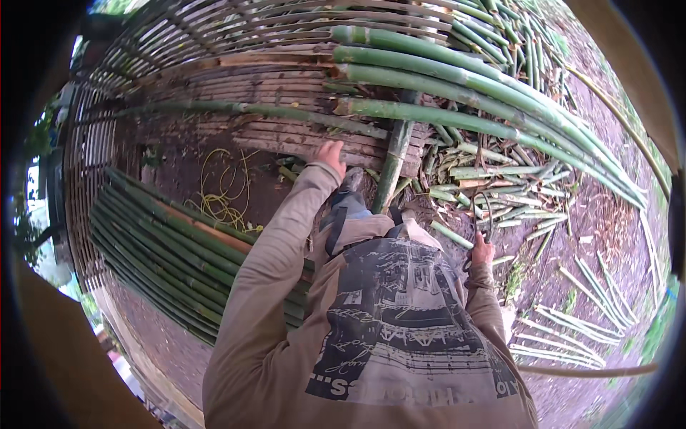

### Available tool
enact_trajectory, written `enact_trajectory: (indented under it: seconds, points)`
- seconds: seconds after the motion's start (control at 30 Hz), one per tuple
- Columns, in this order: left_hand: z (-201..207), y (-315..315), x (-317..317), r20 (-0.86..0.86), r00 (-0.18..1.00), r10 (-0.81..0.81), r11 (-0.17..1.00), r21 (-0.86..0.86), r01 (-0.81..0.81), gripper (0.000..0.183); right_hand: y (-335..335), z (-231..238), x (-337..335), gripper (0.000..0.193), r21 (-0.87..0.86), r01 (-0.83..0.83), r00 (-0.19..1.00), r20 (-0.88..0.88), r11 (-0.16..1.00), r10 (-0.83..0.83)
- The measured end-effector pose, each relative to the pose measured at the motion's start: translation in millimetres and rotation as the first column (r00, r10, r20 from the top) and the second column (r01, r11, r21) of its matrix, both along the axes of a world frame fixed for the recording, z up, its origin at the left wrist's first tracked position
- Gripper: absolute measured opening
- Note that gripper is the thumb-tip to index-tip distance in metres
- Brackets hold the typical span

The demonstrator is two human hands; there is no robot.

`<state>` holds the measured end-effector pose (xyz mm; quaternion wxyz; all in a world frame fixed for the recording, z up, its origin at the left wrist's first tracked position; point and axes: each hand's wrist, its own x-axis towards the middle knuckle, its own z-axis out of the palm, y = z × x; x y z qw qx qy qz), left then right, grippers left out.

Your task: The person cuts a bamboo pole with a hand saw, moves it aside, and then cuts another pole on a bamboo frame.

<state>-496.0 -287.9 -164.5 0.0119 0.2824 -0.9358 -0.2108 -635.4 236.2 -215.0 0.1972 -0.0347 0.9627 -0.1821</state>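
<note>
My left hand (330, 156) hangs over the near edge of a brown slatted bamboo platform (275, 134), its fingers loosely apart with nothing seen in them. Just beyond it, a long thin bamboo pole (300, 113) lies across the slats. Down at my right side, my right hand (483, 250) is closed round the handle of what looks like a bow saw (490, 209) with a thin curved frame, held over cut bamboo pieces. Several thick green bamboo poles (457, 84) rest across a green support post (393, 161) in front of me.
Many long green bamboo poles (179, 247) are stacked at my left. Yellow cord (223, 209) lies coiled on the dirt beside them. Short offcuts (511, 191) pile up at the right, with pale split strips (572, 325) farther right. A slatted fence (93, 146) stands at the left.
</note>
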Motion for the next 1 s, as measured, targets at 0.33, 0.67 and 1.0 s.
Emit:
enact_trajectory:
  seconds: [0.33,0.67,1.0]
  points:
    - [-44,-13,-207,0.435,0.843,-0.316,0.909,-0.115,0.400,0.048,-71,142,98,0.027,-0.342,0.825,0.561,0.396,0.450,-0.727]
    - [60,17,-77,0.491,0.415,-0.766,0.605,0.769,0.207,0.068,-21,86,21,0.034,-0.399,0.891,0.206,0.778,-0.214,-0.594]
    - [255,-139,130,0.776,0.552,-0.306,0.945,0.318,0.076,0.051,43,-8,-127,0.087,-0.413,0.800,0.121,0.822,-0.436,-0.556]
